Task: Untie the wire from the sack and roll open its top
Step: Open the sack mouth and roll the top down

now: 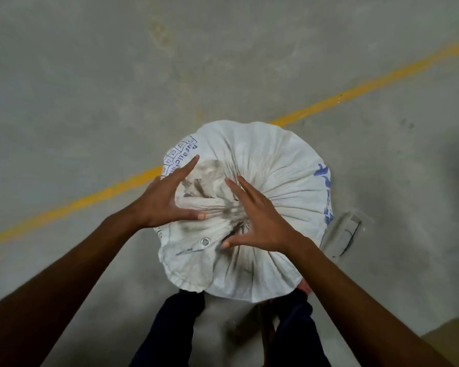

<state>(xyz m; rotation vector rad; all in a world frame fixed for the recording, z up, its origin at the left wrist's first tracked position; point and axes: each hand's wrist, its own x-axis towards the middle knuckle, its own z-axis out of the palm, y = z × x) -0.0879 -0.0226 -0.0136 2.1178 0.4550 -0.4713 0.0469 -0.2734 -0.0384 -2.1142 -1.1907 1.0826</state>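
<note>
A full white woven sack (pixel 276 165) with blue print stands upright on the floor right in front of my legs. Its top is gathered into a dirty grey bunch (pixel 210 186) at the centre, with folds radiating outwards. A metal eyelet (pixel 204 241) shows on a flap near the front. My left hand (pixel 167 197) hovers at the left of the bunch, fingers spread, thumb near the gathered neck. My right hand (pixel 257 221) is at the right of the bunch, fingers spread over it. Any wire at the neck is hidden or too blurred to tell.
The sack stands on a grey concrete floor (pixel 90 75) crossed by a yellow painted line (pixel 368 86). A flat grey piece with a thin dark wire or cord (pixel 342 234) lies on the floor just right of the sack. My dark trouser legs (pixel 180 321) are below the sack.
</note>
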